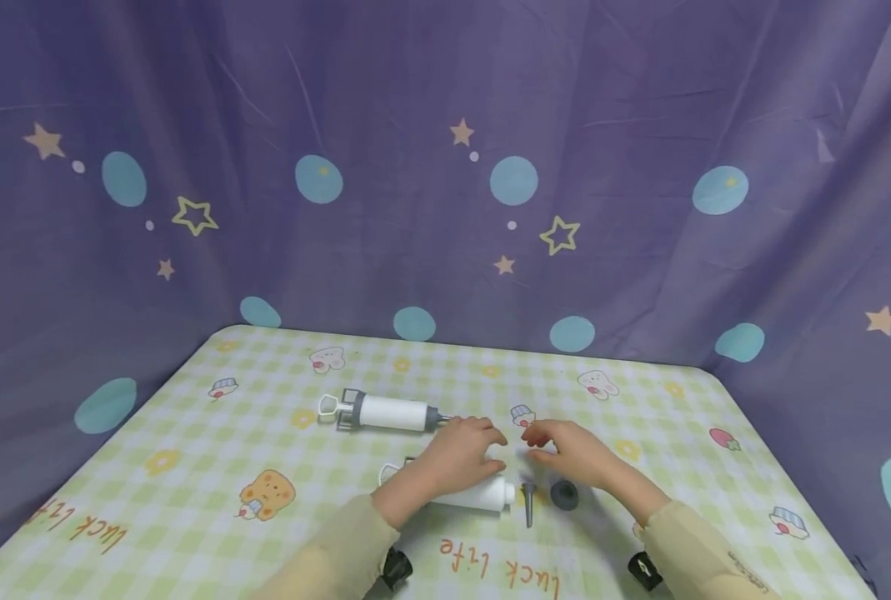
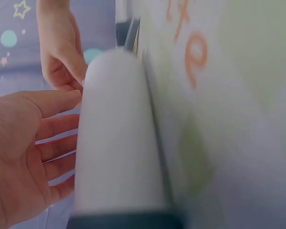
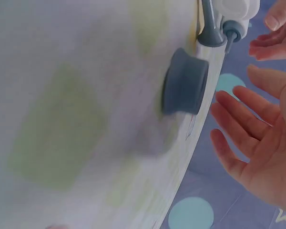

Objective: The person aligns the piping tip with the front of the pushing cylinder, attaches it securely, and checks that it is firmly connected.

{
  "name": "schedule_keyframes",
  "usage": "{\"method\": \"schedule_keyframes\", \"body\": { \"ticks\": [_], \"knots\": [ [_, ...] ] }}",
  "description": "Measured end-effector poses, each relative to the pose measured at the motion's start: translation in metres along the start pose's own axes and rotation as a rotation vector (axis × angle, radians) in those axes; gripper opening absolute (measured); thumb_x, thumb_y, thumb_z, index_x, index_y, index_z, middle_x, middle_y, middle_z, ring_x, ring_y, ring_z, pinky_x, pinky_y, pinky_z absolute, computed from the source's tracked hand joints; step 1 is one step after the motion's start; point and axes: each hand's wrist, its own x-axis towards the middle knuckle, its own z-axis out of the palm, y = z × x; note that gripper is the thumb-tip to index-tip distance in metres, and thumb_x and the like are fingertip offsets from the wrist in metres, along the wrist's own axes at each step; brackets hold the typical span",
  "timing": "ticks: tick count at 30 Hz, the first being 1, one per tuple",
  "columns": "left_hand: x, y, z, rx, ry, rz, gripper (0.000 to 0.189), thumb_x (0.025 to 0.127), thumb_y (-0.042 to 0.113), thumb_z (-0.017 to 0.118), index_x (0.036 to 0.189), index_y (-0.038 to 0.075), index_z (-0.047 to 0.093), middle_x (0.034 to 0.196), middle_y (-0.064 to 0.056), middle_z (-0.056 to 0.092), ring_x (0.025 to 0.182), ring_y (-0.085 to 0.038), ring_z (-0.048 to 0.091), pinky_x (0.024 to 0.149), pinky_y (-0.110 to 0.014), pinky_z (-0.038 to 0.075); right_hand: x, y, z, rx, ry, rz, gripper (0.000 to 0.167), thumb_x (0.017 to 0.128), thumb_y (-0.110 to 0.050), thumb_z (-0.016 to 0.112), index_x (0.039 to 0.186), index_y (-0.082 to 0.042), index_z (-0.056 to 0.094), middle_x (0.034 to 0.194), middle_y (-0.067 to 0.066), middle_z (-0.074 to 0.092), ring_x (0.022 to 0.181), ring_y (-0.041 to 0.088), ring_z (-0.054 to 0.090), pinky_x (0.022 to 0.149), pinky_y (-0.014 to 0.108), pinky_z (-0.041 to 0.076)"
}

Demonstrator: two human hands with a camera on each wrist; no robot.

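White barrel (image 1: 478,494), contents hidden, near grey nozzle (image 1: 529,507) and round part (image 1: 564,496)

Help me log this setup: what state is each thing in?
Far plunger syringe: on its side, front cap attached.
Near plunger syringe: on its side, front end uncapped.
Grey tapered nozzle: detached, lying flat.
Grey flared cap: detached, set down beside the nozzle.
Left hand: open, over the near plunger syringe.
Right hand: open, empty.
Checked tablecloth: spread flat.
Purple curtain: hanging, slightly creased.

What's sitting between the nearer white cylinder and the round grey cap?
In the head view, a tapered grey nozzle lies between the nearer white cylinder and the round grey cap.
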Motion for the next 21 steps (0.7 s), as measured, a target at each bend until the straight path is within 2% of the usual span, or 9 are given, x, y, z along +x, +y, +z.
{"method": "schedule_keyframes", "body": {
  "ticks": [6, 10, 17, 21],
  "knots": [
    [0.006, 0.022, 0.012, -0.017, -0.093, 0.032, 0.03, 0.081, 0.038, 0.065, 0.105, 0.02, 0.067, 0.098, 0.006, 0.063, 0.086, -0.011, 0.059, 0.073, -0.028, 0.046, -0.018, 0.006, -0.006, 0.007, -0.058, 0.05, 0.025, 0.084, -0.028, 0.063, 0.104, -0.012, 0.063, 0.099, 0.0, 0.064, 0.091, 0.018, 0.06, 0.076, 0.035, 0.048],
    [0.008, 0.032, 0.015, -0.008, -0.137, 0.023, 0.03, 0.079, 0.038, 0.066, 0.104, 0.021, 0.067, 0.095, 0.006, 0.062, 0.081, -0.009, 0.058, 0.067, -0.025, 0.043, -0.026, 0.006, -0.008, -0.009, -0.103, 0.088, 0.033, 0.079, -0.033, 0.069, 0.104, -0.012, 0.062, 0.098, -0.002, 0.063, 0.091, 0.017, 0.059, 0.076, 0.036, 0.048],
    [0.011, 0.038, 0.022, -0.032, -0.186, 0.003, 0.018, 0.076, 0.032, 0.068, 0.091, 0.02, 0.068, 0.077, 0.008, 0.056, 0.063, -0.006, 0.047, 0.055, -0.022, 0.036, -0.037, 0.009, -0.007, -0.058, -0.131, 0.076, 0.044, 0.069, -0.04, 0.075, 0.102, -0.014, 0.062, 0.093, -0.008, 0.058, 0.086, 0.013, 0.058, 0.074, 0.032, 0.048],
    [0.012, 0.039, 0.025, -0.054, -0.194, -0.009, 0.014, 0.077, 0.031, 0.068, 0.086, 0.02, 0.067, 0.073, 0.008, 0.051, 0.061, -0.006, 0.043, 0.053, -0.022, 0.033, -0.041, 0.007, -0.007, -0.076, -0.131, 0.068, 0.044, 0.067, -0.043, 0.075, 0.1, -0.016, 0.061, 0.091, -0.009, 0.055, 0.083, 0.011, 0.056, 0.07, 0.03, 0.047]
  ]
}}
